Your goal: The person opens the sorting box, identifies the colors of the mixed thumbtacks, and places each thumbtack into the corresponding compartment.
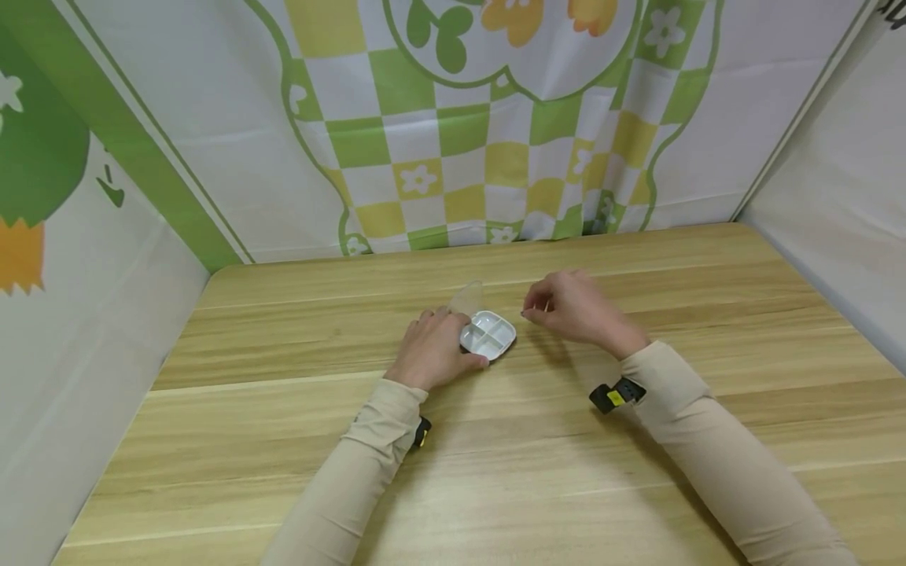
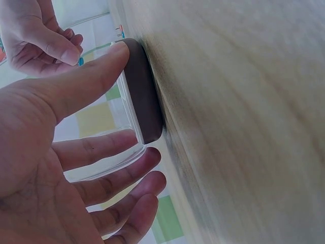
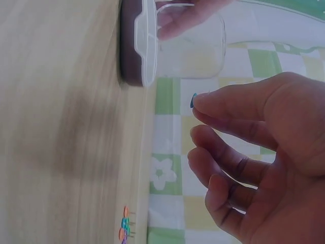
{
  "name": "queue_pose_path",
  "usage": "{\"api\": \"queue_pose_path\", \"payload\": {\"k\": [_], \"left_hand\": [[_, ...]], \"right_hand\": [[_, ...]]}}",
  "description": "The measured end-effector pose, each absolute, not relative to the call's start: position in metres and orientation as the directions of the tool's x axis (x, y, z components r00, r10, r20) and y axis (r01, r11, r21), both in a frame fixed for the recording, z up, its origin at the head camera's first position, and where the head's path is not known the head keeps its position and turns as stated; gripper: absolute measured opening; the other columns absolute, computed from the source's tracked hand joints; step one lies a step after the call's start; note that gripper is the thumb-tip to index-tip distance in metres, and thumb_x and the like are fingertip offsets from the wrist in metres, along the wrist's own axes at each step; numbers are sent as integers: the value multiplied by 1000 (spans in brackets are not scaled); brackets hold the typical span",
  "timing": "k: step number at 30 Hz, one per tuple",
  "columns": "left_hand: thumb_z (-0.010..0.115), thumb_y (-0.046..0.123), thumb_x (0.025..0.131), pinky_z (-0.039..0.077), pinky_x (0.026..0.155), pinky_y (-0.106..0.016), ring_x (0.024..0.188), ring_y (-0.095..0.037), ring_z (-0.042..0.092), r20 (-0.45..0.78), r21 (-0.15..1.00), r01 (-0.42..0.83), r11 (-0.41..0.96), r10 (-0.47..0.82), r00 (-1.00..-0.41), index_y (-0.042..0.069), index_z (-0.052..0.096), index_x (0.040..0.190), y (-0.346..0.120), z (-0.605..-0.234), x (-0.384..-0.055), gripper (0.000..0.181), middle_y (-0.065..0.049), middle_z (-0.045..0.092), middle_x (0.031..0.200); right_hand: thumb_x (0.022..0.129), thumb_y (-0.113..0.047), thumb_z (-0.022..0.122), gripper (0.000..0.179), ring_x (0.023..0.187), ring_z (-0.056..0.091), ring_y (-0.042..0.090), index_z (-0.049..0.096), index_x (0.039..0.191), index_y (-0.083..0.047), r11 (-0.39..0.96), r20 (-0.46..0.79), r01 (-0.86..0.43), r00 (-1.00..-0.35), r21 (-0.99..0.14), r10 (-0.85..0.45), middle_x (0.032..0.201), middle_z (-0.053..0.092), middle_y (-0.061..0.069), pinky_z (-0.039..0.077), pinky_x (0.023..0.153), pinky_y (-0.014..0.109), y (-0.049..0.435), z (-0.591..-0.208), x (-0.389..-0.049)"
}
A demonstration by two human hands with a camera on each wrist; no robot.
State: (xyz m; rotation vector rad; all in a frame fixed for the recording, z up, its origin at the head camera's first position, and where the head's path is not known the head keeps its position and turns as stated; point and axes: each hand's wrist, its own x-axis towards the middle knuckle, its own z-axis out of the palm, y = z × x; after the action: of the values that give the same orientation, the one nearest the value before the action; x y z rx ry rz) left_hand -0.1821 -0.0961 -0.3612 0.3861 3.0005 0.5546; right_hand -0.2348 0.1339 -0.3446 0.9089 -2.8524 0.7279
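A small pill box point(image 1: 488, 336) with a dark outer shell and a white inside split into four compartments lies on the table. Its clear lid point(image 3: 195, 48) is swung up. My left hand point(image 1: 437, 346) holds the box at its left side, thumb and index finger at opposite edges; the other fingers are spread behind the lid. To the right of the box, my right hand point(image 1: 576, 308) is raised above the table. Between its thumb and index finger it pinches a tiny blue thumbtack point(image 3: 193, 100), mostly covered by the fingertips.
Several coloured thumbtacks point(image 3: 125, 223) lie points up on the wooden table point(image 1: 531, 472), seen from the right wrist. A green, yellow and white checked cloth point(image 1: 488, 157) hangs along the table's far edge. White panels stand at both sides.
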Motion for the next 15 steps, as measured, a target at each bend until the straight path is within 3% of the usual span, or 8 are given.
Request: {"api": "queue_pose_path", "payload": {"k": [15], "left_hand": [[87, 40, 79, 44, 88, -46, 103, -31, 57, -9, 366, 240, 899, 261, -965, 4, 70, 121, -96, -361, -182, 58, -12, 65, 112]], "right_hand": [[89, -13, 78, 4, 69, 60, 12, 77, 88, -10, 669, 216, -617, -781, -415, -586, 75, 67, -4, 48, 63, 32, 112, -355, -224]]}}
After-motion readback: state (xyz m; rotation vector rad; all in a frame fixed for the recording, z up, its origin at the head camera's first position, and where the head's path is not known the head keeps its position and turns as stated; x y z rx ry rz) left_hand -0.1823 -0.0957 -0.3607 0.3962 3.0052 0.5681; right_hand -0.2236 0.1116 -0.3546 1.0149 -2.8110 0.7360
